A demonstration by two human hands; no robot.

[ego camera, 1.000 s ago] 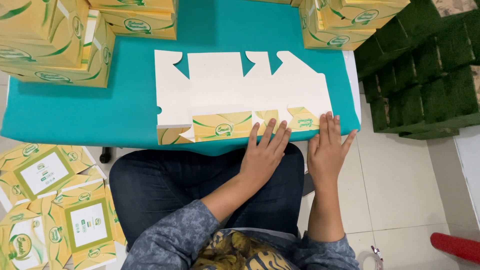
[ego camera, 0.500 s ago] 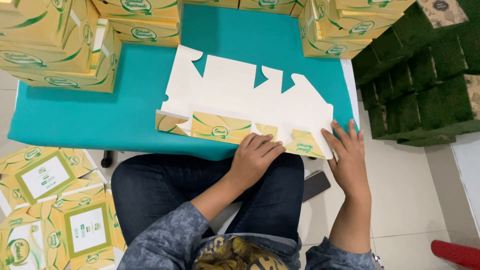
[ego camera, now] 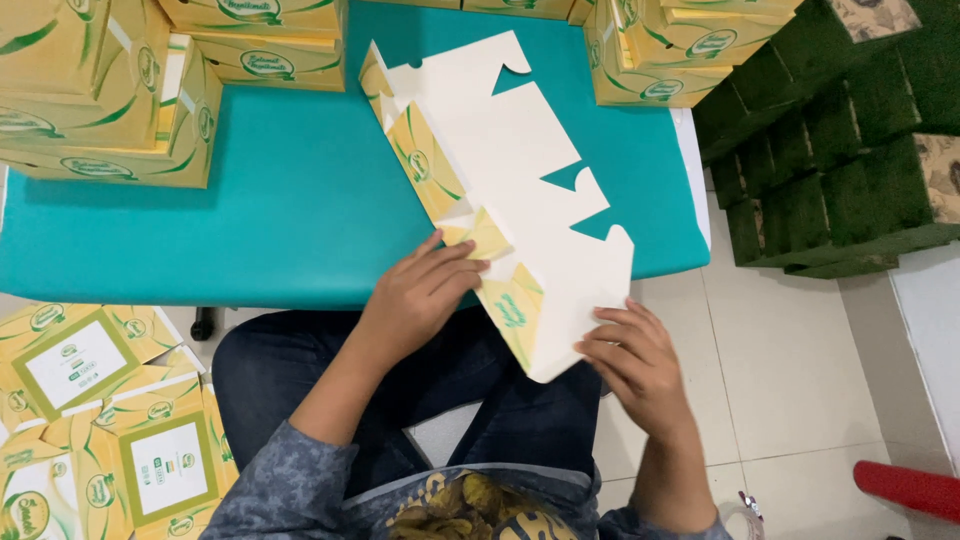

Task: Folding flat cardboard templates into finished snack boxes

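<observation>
Head view: carton blank (ego camera: 510, 190) has swung round. Half a second ago it lay flat along the near edge of the teal table (ego camera: 280, 210); now it runs diagonally, far end up by the stacked boxes (ego camera: 250, 40), near end hanging off the table edge over the lap. Long printed flap is partly folded up along the left side (white inside face up).

Left hand (ego camera: 415, 295) rests fingers-down on the folded flap near the middle, pressing, not clamped. Right hand (ego camera: 635, 360) pinches the near corner of the blank, fingers on top; thumb side hidden. Hands have moved apart, one per end of the near section.

Read: flat pressing of the crease looks done, blank is being turned and lifted for folding.

Flat printed blanks (ego camera: 90, 430) piled on floor at left, green crates (ego camera: 840, 150) at right.
</observation>
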